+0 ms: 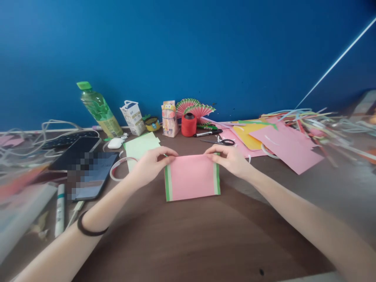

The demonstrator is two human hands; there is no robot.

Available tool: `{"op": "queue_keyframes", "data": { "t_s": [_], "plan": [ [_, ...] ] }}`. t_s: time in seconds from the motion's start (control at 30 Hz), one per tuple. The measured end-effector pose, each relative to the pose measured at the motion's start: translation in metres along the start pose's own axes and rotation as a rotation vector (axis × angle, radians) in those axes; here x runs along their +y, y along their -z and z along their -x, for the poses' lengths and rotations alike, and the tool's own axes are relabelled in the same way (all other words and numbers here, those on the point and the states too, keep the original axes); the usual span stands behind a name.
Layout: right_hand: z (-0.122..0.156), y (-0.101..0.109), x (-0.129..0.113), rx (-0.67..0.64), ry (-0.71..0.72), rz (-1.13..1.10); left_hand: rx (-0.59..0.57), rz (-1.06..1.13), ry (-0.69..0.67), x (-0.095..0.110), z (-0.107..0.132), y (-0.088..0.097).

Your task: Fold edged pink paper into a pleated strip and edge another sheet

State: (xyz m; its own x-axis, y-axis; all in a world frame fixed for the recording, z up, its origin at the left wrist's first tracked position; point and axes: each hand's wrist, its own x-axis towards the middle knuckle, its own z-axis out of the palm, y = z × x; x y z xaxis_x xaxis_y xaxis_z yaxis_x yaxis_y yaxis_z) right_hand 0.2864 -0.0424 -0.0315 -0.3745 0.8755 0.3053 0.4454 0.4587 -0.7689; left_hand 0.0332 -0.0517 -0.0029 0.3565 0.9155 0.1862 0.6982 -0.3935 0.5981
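A pink paper sheet [192, 177] with green and white stripes down both side edges lies on the brown table [188, 239]. My left hand [151, 162] pinches its far left corner, fingers closed on the edge. My right hand [230, 158] pinches the far right corner the same way. The sheet's near edge rests flat on the table.
A light green sheet [141, 145] and a tape ring [119, 167] lie left of my hands, beside a phone [91, 174] and a marker [60, 209]. Behind stand a green bottle [100, 109], small cartons, a red spool [188, 125], paper fans [194, 107], scissors [225, 141], and pink and yellow sheets [286, 149].
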Motion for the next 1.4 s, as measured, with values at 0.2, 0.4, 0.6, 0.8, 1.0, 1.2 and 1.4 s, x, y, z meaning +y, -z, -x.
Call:
{"op": "queue_keyframes", "data": {
  "t_s": [0.2,0.4,0.6,0.8,1.0,1.2,1.4],
  "plan": [
    [-0.001,-0.013,0.027,-0.155,0.147,0.272,-0.193,-0.237,-0.11,-0.026,-0.004,-0.018],
    [0.001,-0.014,0.032,-0.223,0.173,0.424,-0.256,-0.312,-0.145,-0.031,-0.005,-0.024],
    [0.001,-0.013,0.032,-0.258,0.211,0.501,-0.255,-0.331,-0.144,-0.033,-0.005,-0.025],
    [0.0,-0.015,0.034,-0.294,0.241,0.553,-0.244,-0.412,-0.127,-0.026,-0.002,-0.027],
    [0.002,-0.016,0.032,-0.291,0.254,0.61,-0.245,-0.472,-0.152,-0.026,-0.001,-0.028],
    [0.005,-0.019,0.031,-0.262,0.295,0.686,-0.246,-0.552,-0.175,-0.025,0.0,-0.031],
    [0.006,-0.019,0.031,-0.257,0.306,0.686,-0.24,-0.555,-0.172,-0.025,0.001,-0.032]
  ]
}}
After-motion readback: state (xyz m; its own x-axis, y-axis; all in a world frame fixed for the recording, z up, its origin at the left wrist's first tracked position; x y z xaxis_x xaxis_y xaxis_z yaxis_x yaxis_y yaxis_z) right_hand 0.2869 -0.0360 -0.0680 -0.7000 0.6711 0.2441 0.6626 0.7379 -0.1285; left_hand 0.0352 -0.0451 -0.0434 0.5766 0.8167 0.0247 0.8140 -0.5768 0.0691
